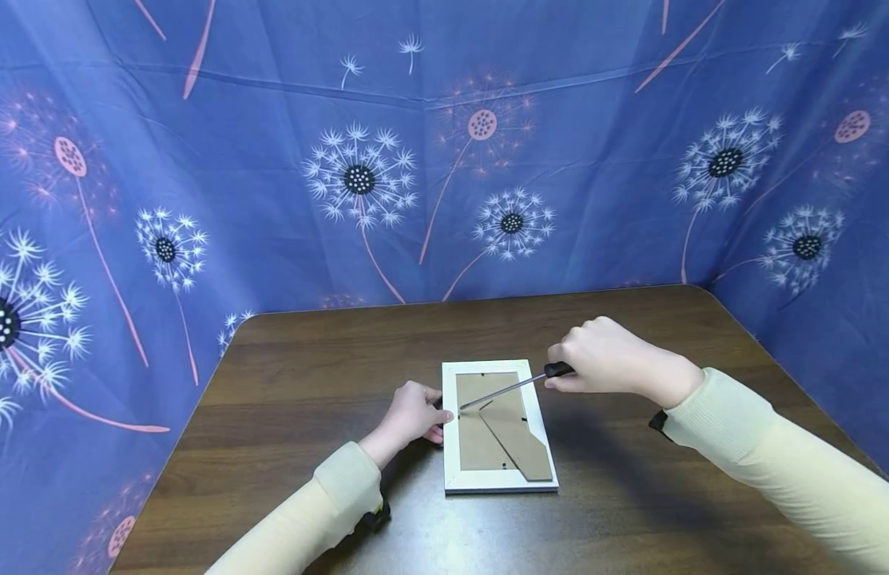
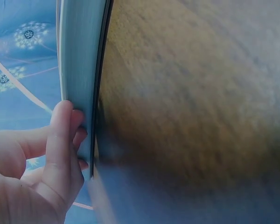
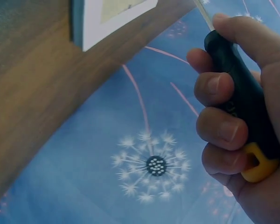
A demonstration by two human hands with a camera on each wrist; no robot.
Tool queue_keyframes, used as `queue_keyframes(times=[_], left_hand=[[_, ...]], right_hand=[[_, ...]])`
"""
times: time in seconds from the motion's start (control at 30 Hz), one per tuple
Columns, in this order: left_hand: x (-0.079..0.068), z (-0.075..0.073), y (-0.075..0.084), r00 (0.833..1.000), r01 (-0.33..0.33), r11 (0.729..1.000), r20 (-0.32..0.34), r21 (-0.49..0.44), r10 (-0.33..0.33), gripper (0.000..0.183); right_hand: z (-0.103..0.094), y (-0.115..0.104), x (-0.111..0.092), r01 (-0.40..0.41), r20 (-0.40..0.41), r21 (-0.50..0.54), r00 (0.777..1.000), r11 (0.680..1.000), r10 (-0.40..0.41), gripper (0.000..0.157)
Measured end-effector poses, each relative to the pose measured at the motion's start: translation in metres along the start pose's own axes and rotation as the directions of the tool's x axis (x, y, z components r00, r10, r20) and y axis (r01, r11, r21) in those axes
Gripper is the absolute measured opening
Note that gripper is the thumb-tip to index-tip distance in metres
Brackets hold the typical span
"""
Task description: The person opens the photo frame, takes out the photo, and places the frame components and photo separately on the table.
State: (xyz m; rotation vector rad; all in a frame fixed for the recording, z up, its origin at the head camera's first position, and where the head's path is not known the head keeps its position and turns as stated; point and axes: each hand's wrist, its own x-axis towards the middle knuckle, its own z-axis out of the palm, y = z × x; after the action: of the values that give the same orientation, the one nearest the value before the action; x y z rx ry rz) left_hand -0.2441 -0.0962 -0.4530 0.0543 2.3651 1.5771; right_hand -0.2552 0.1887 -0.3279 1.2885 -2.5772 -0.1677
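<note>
A white picture frame lies face down on the table, its brown backing board uppermost. An angled easel stand sits on the backing, and small dark tabs show around the board's edge. My left hand holds the frame's left side, thumb on the top edge and fingers against the side. My right hand grips a screwdriver by its black handle with a yellow end. The shaft slants down leftward across the backing, with its tip near the tab at the left inner edge.
The brown wooden table extends around the frame on all sides. Behind it and at both sides hangs a blue cloth printed with dandelions.
</note>
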Motion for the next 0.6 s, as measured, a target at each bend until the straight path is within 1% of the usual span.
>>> queue_keyframes(times=[0.1, 0.27, 0.6], left_hand=[[0.001, 0.0, 0.0, 1.0, -0.003, 1.0, -0.003, -0.003, 0.003, 0.048], [0.0, 0.0, 0.0, 1.0, -0.01, 1.0, -0.007, 0.0, 0.01, 0.048], [0.0, -0.001, 0.0, 1.0, -0.02, 1.0, -0.004, 0.006, 0.02, 0.047]], right_hand=[[0.005, 0.0, -0.005, 0.009, -0.018, 0.004, 1.0, 1.0, -0.009, 0.039], [0.012, -0.001, -0.006, 0.022, -0.051, -0.015, 0.998, 1.0, -0.022, 0.042], [0.017, -0.003, -0.009, 0.006, -0.046, 0.003, 0.999, 1.0, -0.006, 0.041]])
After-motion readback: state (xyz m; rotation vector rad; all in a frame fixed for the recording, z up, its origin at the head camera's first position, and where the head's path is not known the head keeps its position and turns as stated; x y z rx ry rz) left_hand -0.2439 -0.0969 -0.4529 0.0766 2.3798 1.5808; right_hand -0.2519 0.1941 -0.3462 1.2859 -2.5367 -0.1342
